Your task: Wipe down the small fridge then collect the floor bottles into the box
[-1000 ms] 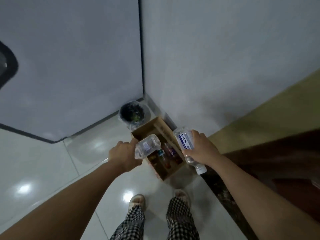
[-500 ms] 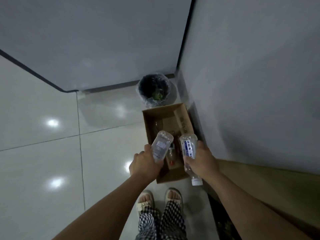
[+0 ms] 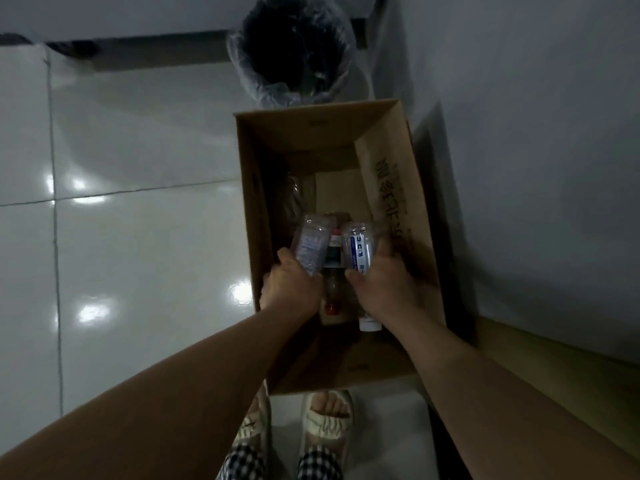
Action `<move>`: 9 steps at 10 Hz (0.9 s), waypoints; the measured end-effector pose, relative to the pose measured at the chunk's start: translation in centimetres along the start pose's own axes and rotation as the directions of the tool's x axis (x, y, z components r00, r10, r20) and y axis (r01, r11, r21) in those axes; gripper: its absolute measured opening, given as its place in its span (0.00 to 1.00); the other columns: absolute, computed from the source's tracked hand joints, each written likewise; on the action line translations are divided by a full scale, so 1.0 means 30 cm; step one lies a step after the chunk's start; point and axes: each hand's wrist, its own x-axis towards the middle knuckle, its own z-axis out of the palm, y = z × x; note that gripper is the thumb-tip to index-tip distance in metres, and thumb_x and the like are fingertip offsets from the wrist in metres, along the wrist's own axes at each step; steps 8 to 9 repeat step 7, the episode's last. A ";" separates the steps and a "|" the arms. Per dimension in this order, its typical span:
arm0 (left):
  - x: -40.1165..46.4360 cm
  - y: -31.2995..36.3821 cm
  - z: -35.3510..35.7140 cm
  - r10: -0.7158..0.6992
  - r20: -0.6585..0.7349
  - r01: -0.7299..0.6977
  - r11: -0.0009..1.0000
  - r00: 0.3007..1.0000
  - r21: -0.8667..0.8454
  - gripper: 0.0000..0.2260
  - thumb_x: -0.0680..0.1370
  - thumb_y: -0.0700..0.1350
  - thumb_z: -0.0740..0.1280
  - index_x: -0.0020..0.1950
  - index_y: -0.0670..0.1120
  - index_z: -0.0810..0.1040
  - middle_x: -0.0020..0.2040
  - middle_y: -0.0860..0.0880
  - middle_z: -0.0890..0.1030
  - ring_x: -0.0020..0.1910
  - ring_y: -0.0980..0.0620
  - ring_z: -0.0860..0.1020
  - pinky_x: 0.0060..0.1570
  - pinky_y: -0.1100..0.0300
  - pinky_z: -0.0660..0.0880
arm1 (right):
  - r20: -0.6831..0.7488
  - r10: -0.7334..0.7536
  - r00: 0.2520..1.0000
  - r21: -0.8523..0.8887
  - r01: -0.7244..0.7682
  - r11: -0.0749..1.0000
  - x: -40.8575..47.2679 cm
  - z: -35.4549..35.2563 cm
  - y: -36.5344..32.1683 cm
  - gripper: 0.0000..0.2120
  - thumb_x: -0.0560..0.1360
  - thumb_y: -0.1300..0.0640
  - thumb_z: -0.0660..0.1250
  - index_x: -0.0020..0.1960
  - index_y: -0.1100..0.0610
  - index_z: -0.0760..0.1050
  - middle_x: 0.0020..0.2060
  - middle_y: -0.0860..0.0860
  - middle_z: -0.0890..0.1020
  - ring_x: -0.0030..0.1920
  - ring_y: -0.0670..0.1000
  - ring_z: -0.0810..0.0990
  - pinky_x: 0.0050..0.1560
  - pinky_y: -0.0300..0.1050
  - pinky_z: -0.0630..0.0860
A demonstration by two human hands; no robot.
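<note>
Each hand grips a clear bottle over the open box: left hand [image 3: 289, 289], right hand [image 3: 384, 289]. Bottles already lie inside; these two remain.

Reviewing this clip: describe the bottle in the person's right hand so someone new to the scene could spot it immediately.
Find the open cardboard box on the floor below the lined bin. Two hands hold clear bottles over it; the right hand grips the right-hand bottle. Unlike the left-hand bottle, its label has a blue band, and its white cap points back at the person.
</note>
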 end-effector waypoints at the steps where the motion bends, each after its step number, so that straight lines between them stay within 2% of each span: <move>1: 0.064 -0.022 0.087 -0.013 -0.018 0.013 1.000 1.000 0.004 0.25 0.77 0.49 0.64 0.69 0.45 0.57 0.62 0.40 0.73 0.58 0.40 0.74 0.54 0.44 0.75 | 0.028 -0.007 1.000 -0.033 0.008 0.999 0.055 0.081 0.032 0.33 0.74 0.51 0.69 0.73 0.54 0.55 0.66 0.56 0.70 0.62 0.58 0.74 0.55 0.54 0.76; 4: 0.160 -0.041 0.181 0.026 -0.032 -0.024 0.999 0.999 0.039 0.23 0.78 0.49 0.62 0.67 0.43 0.57 0.62 0.38 0.71 0.59 0.39 0.73 0.52 0.48 0.71 | 0.049 0.036 0.998 0.078 -0.040 0.996 0.115 0.205 0.089 0.39 0.75 0.54 0.68 0.76 0.53 0.47 0.70 0.57 0.65 0.67 0.58 0.69 0.61 0.54 0.73; 6: 0.088 -0.001 0.092 0.040 0.059 -0.045 0.996 0.997 0.077 0.28 0.74 0.43 0.68 0.70 0.45 0.57 0.65 0.40 0.68 0.63 0.41 0.70 0.61 0.46 0.71 | 0.128 -0.016 0.992 -0.018 0.019 1.000 0.048 0.156 0.081 0.39 0.74 0.55 0.69 0.76 0.50 0.49 0.73 0.55 0.59 0.70 0.57 0.65 0.64 0.52 0.70; 7: 0.014 0.017 0.002 0.116 0.046 -0.121 0.986 0.992 0.116 0.27 0.75 0.45 0.67 0.70 0.46 0.60 0.65 0.42 0.69 0.63 0.42 0.71 0.61 0.47 0.71 | 0.182 -0.086 0.980 -0.125 0.109 0.986 -0.030 0.077 0.047 0.42 0.72 0.51 0.70 0.77 0.49 0.48 0.76 0.52 0.54 0.75 0.56 0.54 0.73 0.55 0.58; 9: 0.014 0.017 0.002 0.116 0.046 -0.121 0.986 0.992 0.116 0.27 0.75 0.45 0.67 0.70 0.46 0.60 0.65 0.42 0.69 0.63 0.42 0.71 0.61 0.47 0.71 | 0.182 -0.086 0.980 -0.125 0.109 0.986 -0.030 0.077 0.047 0.42 0.72 0.51 0.70 0.77 0.49 0.48 0.76 0.52 0.54 0.75 0.56 0.54 0.73 0.55 0.58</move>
